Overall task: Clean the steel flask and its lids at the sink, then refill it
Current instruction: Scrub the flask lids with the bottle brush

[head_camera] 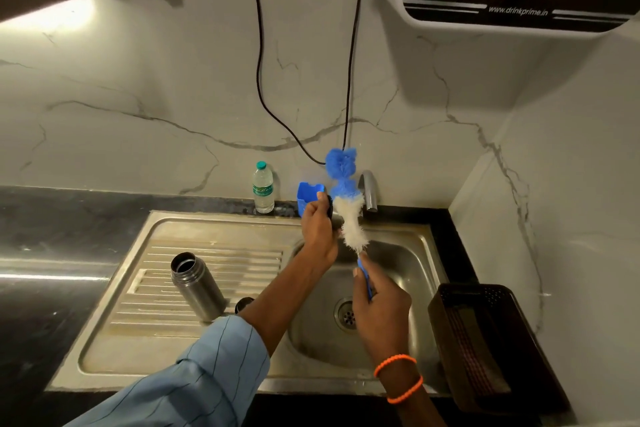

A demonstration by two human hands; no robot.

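Lid-scrubbing is the step in hand — the left hand [318,229] grips a dark lid [329,208] over the sink [420,243], the right hand [375,302] clasps the bottle brush [349,215] against it — while the open steel flask [197,288] waits upright on the left drainboard, likely needing rinsing next.

One steel flask [197,284], one bottle brush [346,204], one plastic water bottle [263,191], two hands [320,229], two orange wristbands [394,364]

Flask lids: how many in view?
2. One dark lid is held in the left hand against the brush; another dark lid sits on the drainboard beside the flask, partly hidden by the arm.
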